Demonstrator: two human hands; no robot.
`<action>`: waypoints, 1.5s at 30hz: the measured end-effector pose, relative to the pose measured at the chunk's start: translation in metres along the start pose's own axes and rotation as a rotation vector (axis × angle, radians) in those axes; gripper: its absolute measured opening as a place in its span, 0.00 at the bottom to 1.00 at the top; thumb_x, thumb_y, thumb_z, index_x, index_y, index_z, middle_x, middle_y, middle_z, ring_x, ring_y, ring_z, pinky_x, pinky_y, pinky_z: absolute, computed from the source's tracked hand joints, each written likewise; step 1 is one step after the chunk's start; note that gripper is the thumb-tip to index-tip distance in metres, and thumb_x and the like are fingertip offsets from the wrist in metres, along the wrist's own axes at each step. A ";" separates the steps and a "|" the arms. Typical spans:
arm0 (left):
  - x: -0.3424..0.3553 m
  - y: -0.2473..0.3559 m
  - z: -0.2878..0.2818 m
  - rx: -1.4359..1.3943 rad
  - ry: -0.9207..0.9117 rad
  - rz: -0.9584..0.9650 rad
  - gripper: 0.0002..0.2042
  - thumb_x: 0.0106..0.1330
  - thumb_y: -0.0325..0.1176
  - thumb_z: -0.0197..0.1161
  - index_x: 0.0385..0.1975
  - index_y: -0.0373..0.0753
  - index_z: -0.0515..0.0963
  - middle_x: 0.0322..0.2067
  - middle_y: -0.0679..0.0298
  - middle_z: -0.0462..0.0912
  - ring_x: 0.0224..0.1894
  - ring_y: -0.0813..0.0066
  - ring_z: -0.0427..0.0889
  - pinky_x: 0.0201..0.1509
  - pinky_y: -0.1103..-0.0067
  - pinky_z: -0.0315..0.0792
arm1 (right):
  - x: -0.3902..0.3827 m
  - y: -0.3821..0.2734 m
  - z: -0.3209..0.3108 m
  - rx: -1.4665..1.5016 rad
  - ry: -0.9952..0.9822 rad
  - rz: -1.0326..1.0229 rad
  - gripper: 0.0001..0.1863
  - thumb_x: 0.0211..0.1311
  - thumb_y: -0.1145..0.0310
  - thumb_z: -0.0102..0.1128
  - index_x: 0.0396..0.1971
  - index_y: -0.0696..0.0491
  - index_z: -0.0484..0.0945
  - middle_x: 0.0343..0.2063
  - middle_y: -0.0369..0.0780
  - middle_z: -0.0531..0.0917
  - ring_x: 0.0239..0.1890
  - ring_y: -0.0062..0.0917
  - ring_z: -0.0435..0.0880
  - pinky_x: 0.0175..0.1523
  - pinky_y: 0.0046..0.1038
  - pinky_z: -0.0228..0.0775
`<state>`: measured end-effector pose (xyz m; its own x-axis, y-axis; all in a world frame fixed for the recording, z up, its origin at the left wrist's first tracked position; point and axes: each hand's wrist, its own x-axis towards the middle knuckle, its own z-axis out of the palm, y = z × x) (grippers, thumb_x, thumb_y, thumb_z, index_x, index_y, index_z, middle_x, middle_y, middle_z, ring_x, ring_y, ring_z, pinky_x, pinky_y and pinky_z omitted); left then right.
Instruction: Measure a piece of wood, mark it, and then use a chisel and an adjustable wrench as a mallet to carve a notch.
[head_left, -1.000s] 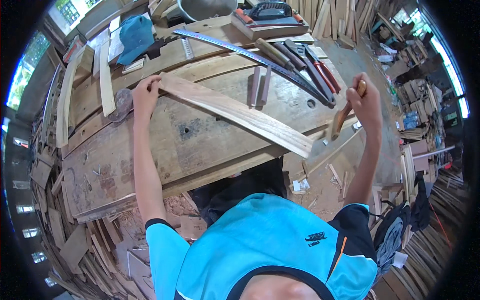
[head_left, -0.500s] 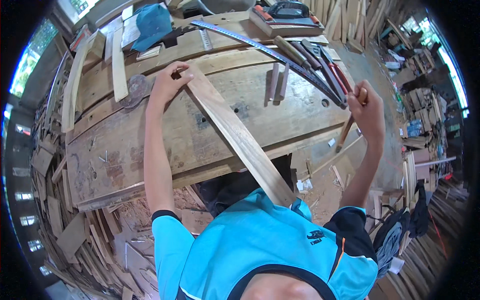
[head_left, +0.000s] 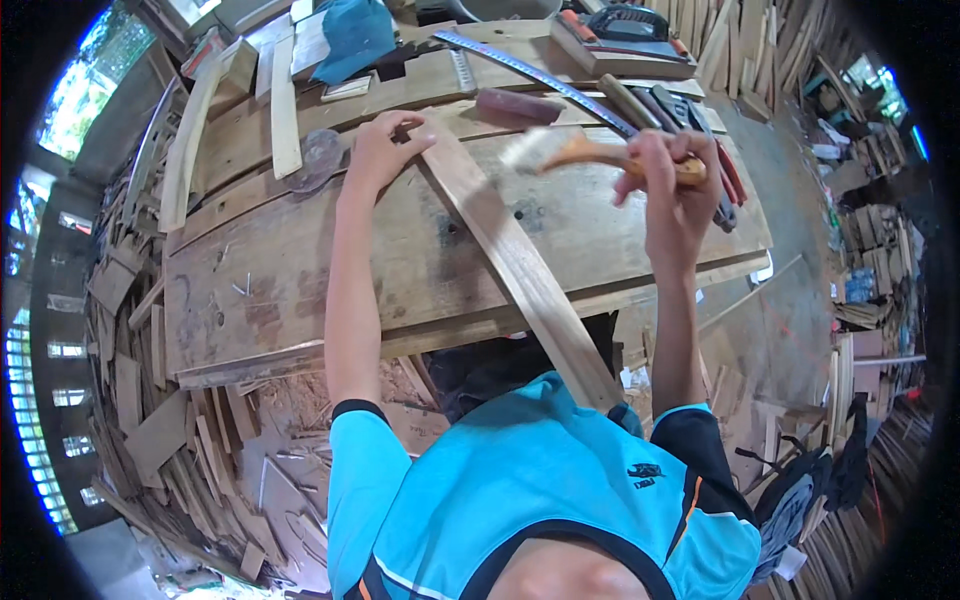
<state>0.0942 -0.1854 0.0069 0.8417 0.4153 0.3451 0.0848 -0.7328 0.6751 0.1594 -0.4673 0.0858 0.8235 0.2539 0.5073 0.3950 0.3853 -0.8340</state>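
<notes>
A long pale wooden board (head_left: 520,265) slants from the workbench toward my body, its near end against my shirt. My left hand (head_left: 388,152) grips the board's far end, thumb on the near edge and fingers curled over it. Above the bench, my right hand (head_left: 680,180) is closed round the handle of what looks like a flat brush (head_left: 590,153). It has an orange-brown wooden handle, and its whitish end is blurred by motion. Beyond it lies a reddish-brown curled piece (head_left: 518,105), its kind unclear.
A steel ruler (head_left: 530,75) crosses the bench beside round-handled tools (head_left: 625,103) and red-handled pliers (head_left: 733,172). Farther back are a hand tool on a wooden block (head_left: 625,45) and a blue cloth (head_left: 355,40). A translucent disc (head_left: 316,160) lies left. Wood scraps (head_left: 165,435) crowd the floor.
My right hand has swung left over the bench, turning the brush sideways. The reddish-brown piece has shifted farther back and left. My left hand stays on the board's end; the view has shifted slightly.
</notes>
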 end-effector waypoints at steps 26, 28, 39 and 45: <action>0.000 -0.009 -0.010 -0.067 0.024 -0.049 0.12 0.50 0.23 0.47 0.30 0.36 0.78 0.31 0.55 0.79 0.35 0.64 0.78 0.42 0.78 0.68 | -0.044 -0.071 -0.067 -0.416 -0.364 -0.075 0.23 0.37 0.49 0.67 0.11 0.53 0.70 0.08 0.32 0.69 0.11 0.16 0.68 0.16 0.19 0.54; -0.003 -0.018 -0.012 -0.084 0.045 -0.057 0.13 0.49 0.21 0.45 0.29 0.35 0.78 0.30 0.54 0.79 0.36 0.64 0.78 0.43 0.77 0.68 | -0.001 -0.056 -0.023 -0.558 -1.024 0.145 0.18 0.41 0.64 0.66 0.11 0.55 0.65 0.08 0.33 0.64 0.13 0.15 0.63 0.17 0.20 0.52; 0.001 -0.021 -0.015 -0.359 -0.094 -0.014 0.16 0.46 0.17 0.43 0.31 0.33 0.77 0.27 0.60 0.79 0.32 0.77 0.76 0.37 0.81 0.70 | 0.082 0.075 0.110 -0.380 -0.342 -0.353 0.16 0.45 0.65 0.64 0.17 0.60 0.67 0.09 0.40 0.66 0.12 0.21 0.60 0.18 0.26 0.55; -0.012 0.010 -0.011 0.199 0.065 -0.165 0.13 0.48 0.35 0.52 0.32 0.39 0.76 0.30 0.54 0.78 0.34 0.63 0.78 0.37 0.72 0.71 | -0.009 0.052 0.005 -0.375 -0.165 -0.385 0.10 0.45 0.76 0.61 0.14 0.56 0.67 0.16 0.34 0.69 0.20 0.17 0.68 0.25 0.18 0.60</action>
<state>0.0796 -0.1916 0.0163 0.7724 0.5672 0.2859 0.3271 -0.7411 0.5864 0.1702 -0.4453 0.0388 0.5284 0.3047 0.7924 0.7970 0.1436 -0.5867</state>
